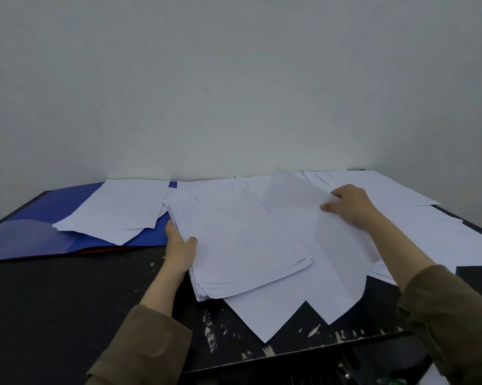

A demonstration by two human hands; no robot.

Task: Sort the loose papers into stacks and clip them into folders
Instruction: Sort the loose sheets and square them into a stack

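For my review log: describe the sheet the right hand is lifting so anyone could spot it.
On the black table, right of the squared paper stack, the right hand pinches one lifted sheet. Unlike its flat neighbours, it stands tilted up, slightly translucent.

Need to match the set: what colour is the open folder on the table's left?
Blue folder, best seen in the head view.

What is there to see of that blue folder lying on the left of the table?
The blue folder lies open and flat on the dark table, up against the wall. It looks like glossy plastic or coated card, with a thin red edge showing beneath its near side. A loose pile of white papers lies on its right part. Neither hand touches it.
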